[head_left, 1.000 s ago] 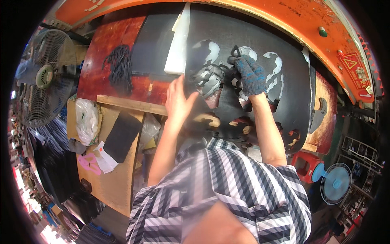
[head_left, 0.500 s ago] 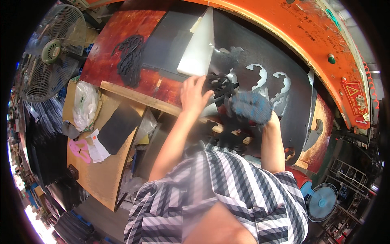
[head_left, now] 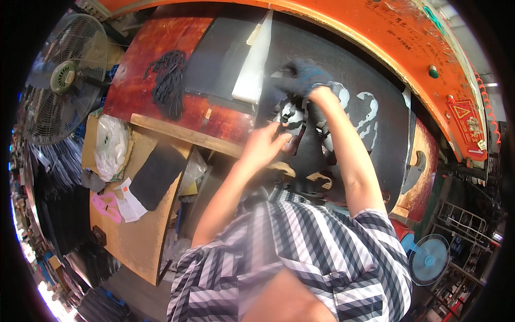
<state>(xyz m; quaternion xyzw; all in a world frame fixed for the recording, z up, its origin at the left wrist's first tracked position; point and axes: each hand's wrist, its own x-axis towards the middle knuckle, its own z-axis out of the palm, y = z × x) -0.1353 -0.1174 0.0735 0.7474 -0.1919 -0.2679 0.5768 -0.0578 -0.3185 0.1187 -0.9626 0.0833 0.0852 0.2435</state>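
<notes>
Over the dark work board (head_left: 214, 59) my bare left hand (head_left: 265, 144) has its thumb and fingers closed at the edge of a black cut-out sheet (head_left: 300, 140). That sheet is full of curved openings, with shiny pale shapes showing through. Beyond it, my right hand (head_left: 304, 78), in a dark blue-grey glove, is smeared by motion, so its fingers and anything in them cannot be made out. A tapering white slab (head_left: 250, 78) lies left of the glove. Right of my right forearm are pale curved cut-out shapes (head_left: 368, 110).
A heap of black cut pieces (head_left: 169, 86) lies on the reddish board at left. An orange machine beam (head_left: 397, 37) arches along the far side. Lower left, a wooden table (head_left: 126, 236) carries a black sheet (head_left: 155, 174) and white paper (head_left: 130, 203). Fans stand at both sides.
My gloved right hand has swung away from me and left, to the board's far part. My left hand has drawn slightly nearer; the dark pieces beside it have shifted, baring pale openings.
</notes>
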